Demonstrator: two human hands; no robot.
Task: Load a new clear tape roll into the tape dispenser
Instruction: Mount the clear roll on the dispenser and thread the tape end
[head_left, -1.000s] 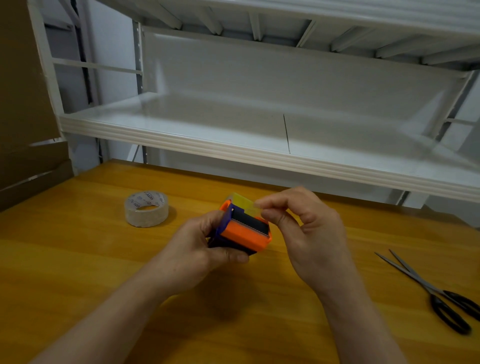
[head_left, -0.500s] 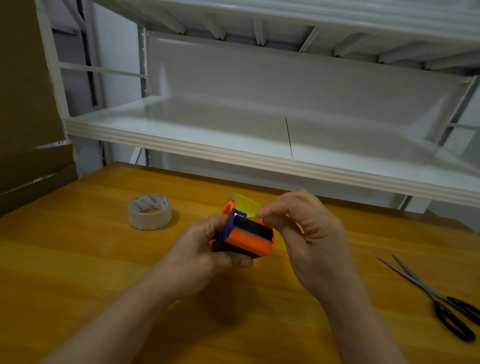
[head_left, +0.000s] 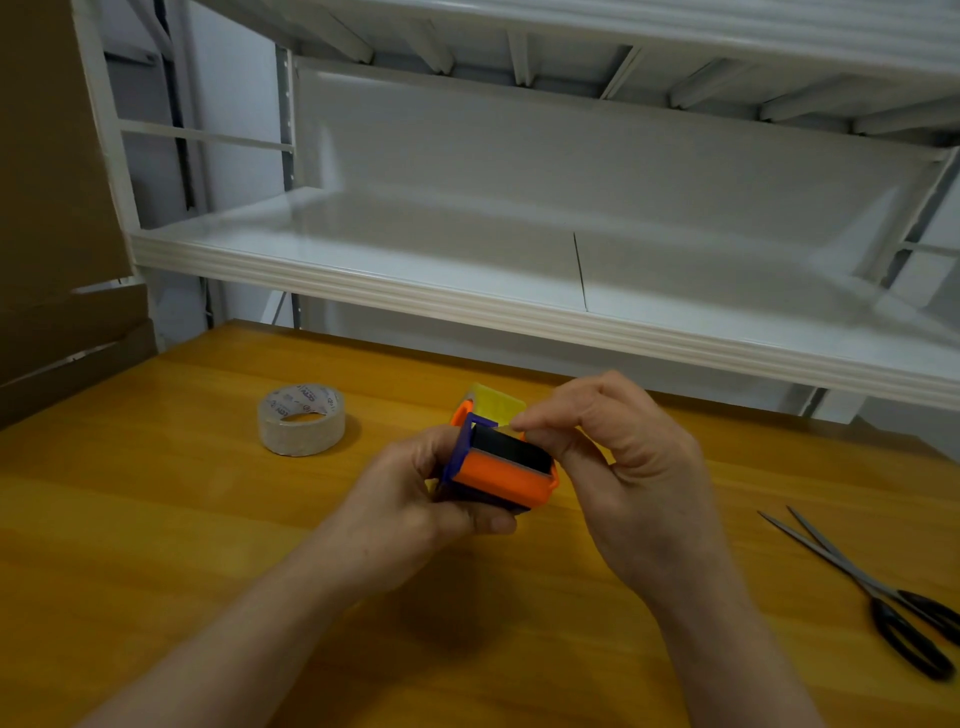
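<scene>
Head view looks down on a person's two bare forearms reaching over a yellow-orange wooden table (head_left: 156, 519), with the hands meeting near its middle. The left hand (head_left: 410, 499) grips a small tape dispenser (head_left: 501, 470) from its left side, fingers curled round the body and the thumb lying along the lower front edge, so the dispenser is held just above the tabletop rather than resting on it. The dispenser has an orange front, a blue side frame and a dark recess on top, and a pale yellow flap (head_left: 496, 408) stands up at its far end. The right hand (head_left: 628, 467) comes in from the right with its fingers curled, and its thumb and forefinger tips (head_left: 524, 423) pinch the dispenser's upper corner, where the yellow flap meets the blue frame; whether anything thin lies between those tips is too small to tell. The clear tape roll (head_left: 301, 420) lies flat on the table to the left of the hands, apart from them and touched by neither, its printed core facing up. A pair of black-handled scissors (head_left: 883, 597) lies on the table at the far right, blades slightly parted. Behind the table runs a white metal shelf (head_left: 467, 291), and brown cardboard (head_left: 52, 208) stands at the left edge.
</scene>
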